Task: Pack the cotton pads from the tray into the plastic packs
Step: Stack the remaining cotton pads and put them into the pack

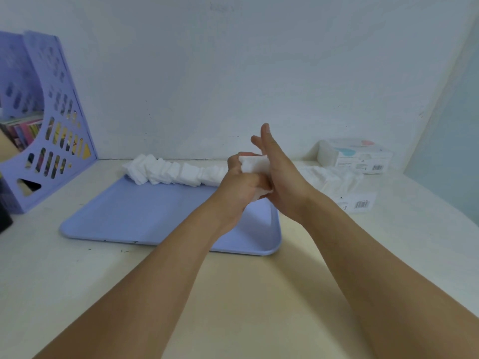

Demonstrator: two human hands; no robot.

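A blue tray [134, 213] lies on the cream table, with a long row of white cotton pads [166, 171] along its far edge. Above the tray's right part, my left hand [239, 185] grips a stack of cotton pads [255, 164]. My right hand [281, 182] presses flat against the stack's right side, fingers straight and pointing up. A clear plastic pack [344, 185] with pads in it lies on the table right of the tray, partly hidden by my right wrist. A second full pack [355, 156] sits behind it near the wall.
A purple perforated file holder [49, 125] with books stands at the far left. A dark object [4, 216] sits at the left edge. White walls close the back and right side.
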